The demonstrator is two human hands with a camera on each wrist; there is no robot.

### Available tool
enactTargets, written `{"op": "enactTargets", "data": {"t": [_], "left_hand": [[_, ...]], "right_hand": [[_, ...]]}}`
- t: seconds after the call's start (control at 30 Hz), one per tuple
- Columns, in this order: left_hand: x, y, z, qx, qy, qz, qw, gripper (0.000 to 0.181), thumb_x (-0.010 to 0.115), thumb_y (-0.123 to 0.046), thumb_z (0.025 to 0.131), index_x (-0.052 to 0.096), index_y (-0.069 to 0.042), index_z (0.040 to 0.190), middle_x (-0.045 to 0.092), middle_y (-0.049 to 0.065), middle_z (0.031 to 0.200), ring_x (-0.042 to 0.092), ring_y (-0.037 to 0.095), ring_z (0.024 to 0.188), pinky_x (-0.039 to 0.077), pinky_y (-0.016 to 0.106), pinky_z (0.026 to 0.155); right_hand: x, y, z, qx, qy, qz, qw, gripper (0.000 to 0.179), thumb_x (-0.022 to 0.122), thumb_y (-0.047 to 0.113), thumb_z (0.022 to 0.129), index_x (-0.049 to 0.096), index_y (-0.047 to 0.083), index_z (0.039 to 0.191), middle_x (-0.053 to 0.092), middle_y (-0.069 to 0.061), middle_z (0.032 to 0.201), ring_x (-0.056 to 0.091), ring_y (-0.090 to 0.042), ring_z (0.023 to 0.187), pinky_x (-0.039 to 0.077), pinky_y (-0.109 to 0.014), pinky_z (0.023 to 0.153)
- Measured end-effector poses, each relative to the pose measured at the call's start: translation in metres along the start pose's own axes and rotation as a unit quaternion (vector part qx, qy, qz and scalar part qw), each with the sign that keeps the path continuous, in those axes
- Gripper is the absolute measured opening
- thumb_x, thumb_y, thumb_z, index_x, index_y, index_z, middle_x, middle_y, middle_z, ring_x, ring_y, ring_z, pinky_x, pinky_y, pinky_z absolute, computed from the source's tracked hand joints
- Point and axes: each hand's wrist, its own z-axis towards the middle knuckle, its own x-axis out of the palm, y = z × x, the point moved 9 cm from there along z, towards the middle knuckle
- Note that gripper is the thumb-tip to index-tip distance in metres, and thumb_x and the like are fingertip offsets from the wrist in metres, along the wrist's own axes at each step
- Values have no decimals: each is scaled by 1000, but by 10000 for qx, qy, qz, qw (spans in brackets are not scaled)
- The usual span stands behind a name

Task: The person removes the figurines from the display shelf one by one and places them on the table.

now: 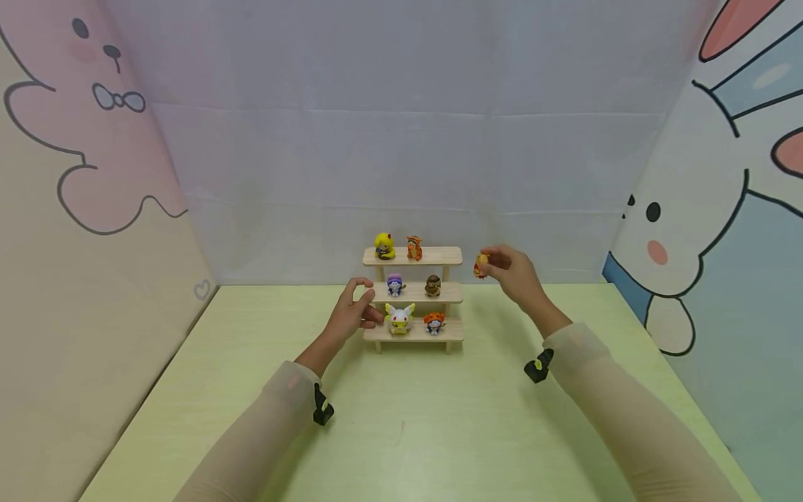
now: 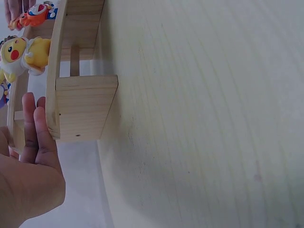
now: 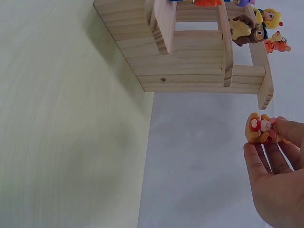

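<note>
A small orange-yellow figurine with red and white parts (image 3: pixel 259 129) is pinched between the thumb and fingers of my right hand (image 1: pixel 516 275), just right of the top tier. The three-tier wooden shelf (image 1: pixel 444 256) stands ahead. My left hand (image 1: pixel 346 314) is at its left end, fingers extended right at the board ends. On the top tier sit a yellow-haired figurine (image 1: pixel 385 247) and an orange tiger figurine (image 1: pixel 414 248). The middle tier bears a purple figurine (image 1: pixel 394 284) and a brown owl-like one (image 1: pixel 433 286). Below are a white-eared yellow figurine (image 1: pixel 399 318) and an orange-topped one (image 1: pixel 434 323).
The shelf stands on a pale yellow-green table (image 1: pixel 401 418), near its back edge. Behind it hangs a whitish cloth (image 1: pixel 401 160). Side panels with a pink cartoon animal (image 1: pixel 119 160) and a white rabbit (image 1: pixel 696 230) flank the table.
</note>
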Motion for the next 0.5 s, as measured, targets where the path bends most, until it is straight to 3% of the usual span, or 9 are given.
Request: {"op": "enactTargets", "data": {"t": [0.2, 0.5], "left_hand": [[-1, 5, 2, 150, -143, 44, 9998, 35, 49, -35, 111, 43, -15, 139, 73, 8, 73, 73, 17, 69, 58, 28, 62], [-1, 5, 2, 174, -185, 63, 9997, 29, 48, -32, 112, 44, -17, 136, 72, 4, 70, 72, 17, 67, 58, 29, 60]], "right_hand": [[0, -13, -4, 70, -42, 30, 10000, 41, 66, 15, 103, 58, -2, 140, 64, -21, 133, 61, -35, 124, 54, -38, 98], [5, -36, -9, 292, -52, 120, 9995, 38, 66, 13, 103, 60, -2, 138, 65, -22, 129, 63, -34, 120, 54, -21, 88]]}}
